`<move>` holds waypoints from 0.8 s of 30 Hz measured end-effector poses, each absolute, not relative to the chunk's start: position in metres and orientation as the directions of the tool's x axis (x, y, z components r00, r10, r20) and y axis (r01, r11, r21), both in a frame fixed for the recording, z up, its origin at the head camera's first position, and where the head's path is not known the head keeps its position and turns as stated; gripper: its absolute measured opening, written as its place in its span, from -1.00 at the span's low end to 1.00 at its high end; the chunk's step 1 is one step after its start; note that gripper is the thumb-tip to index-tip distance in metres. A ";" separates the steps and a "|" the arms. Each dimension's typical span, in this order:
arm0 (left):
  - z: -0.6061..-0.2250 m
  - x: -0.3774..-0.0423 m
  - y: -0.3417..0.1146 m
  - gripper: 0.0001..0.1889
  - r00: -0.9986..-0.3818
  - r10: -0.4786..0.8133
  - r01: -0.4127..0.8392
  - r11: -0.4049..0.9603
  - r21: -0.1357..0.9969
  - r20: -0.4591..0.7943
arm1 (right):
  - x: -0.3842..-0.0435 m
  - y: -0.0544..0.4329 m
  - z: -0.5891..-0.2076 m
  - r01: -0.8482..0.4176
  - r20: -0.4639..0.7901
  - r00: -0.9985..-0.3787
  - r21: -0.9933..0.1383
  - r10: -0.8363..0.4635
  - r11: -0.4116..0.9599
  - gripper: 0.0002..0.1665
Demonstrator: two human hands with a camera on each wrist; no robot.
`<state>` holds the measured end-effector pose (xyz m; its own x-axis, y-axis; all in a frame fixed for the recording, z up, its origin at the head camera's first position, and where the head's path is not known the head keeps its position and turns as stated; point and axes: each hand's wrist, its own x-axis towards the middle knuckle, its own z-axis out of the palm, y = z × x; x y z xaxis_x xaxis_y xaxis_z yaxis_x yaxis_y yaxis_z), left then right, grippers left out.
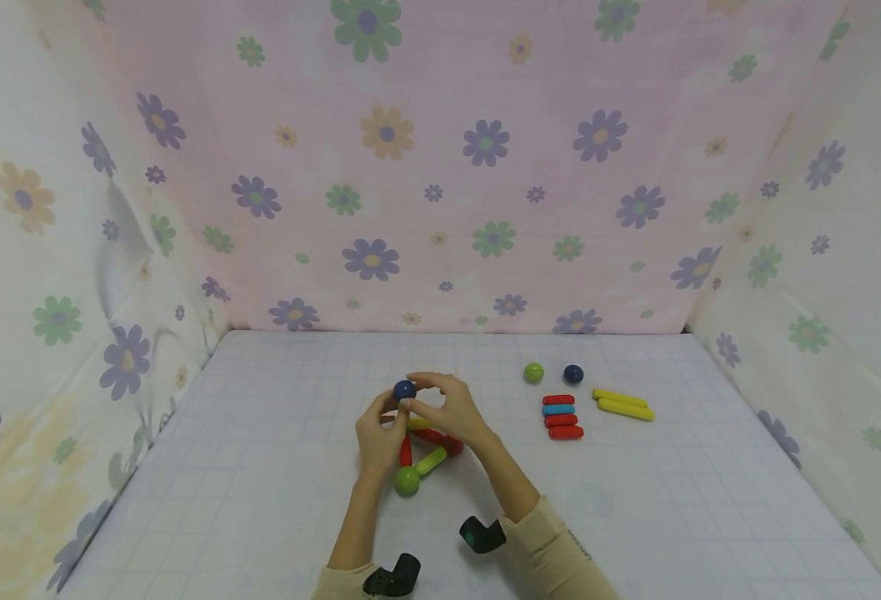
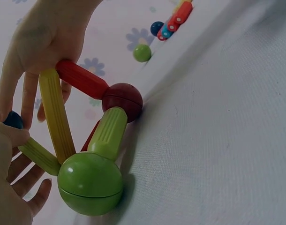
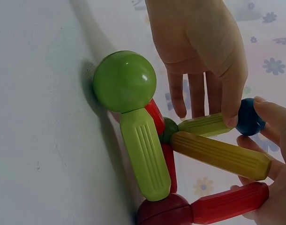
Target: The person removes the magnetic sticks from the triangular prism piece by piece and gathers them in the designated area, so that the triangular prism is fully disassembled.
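Note:
My right hand (image 1: pixel 451 407) pinches a dark blue ball (image 1: pixel 404 390) between thumb and fingers. Just below it, my left hand (image 1: pixel 380 433) pinches the upper end of a light green stick (image 3: pixel 204 124). This stick leans up from a frame of sticks and balls on the table. Low in the frame are a green ball (image 2: pixel 90 183), a dark red ball (image 2: pixel 123 101) and a light green stick (image 3: pixel 145 154) between them. A yellow stick (image 2: pixel 57 117) and a red stick (image 3: pixel 229 202) also slant up, their upper ends near my right hand. Fingers partly cover the blue ball.
To the right lie a loose green ball (image 1: pixel 533 372), another blue ball (image 1: pixel 573 374), a row of short red sticks (image 1: pixel 561 421) with a blue stick (image 1: pixel 558 410), and two yellow sticks (image 1: pixel 624 408). Flowered cloth (image 1: pixel 440 167) walls the white table (image 1: pixel 260 500) at back and sides.

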<state>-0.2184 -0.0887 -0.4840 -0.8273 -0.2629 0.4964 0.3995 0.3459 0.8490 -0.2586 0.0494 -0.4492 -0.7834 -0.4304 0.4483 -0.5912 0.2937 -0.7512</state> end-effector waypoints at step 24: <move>-0.489 -0.216 -0.087 -0.82 -0.815 -0.268 0.397 0.390 0.831 0.515 | -0.254 0.044 -0.441 -0.646 0.439 -0.754 -0.630 -0.489 0.430 -0.51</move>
<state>-0.2163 -0.0871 -0.4886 -0.8146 -0.2676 0.5146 0.3966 0.3905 0.8308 -0.2538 0.0444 -0.4411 -0.7538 -0.4886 0.4394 -0.6463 0.4301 -0.6303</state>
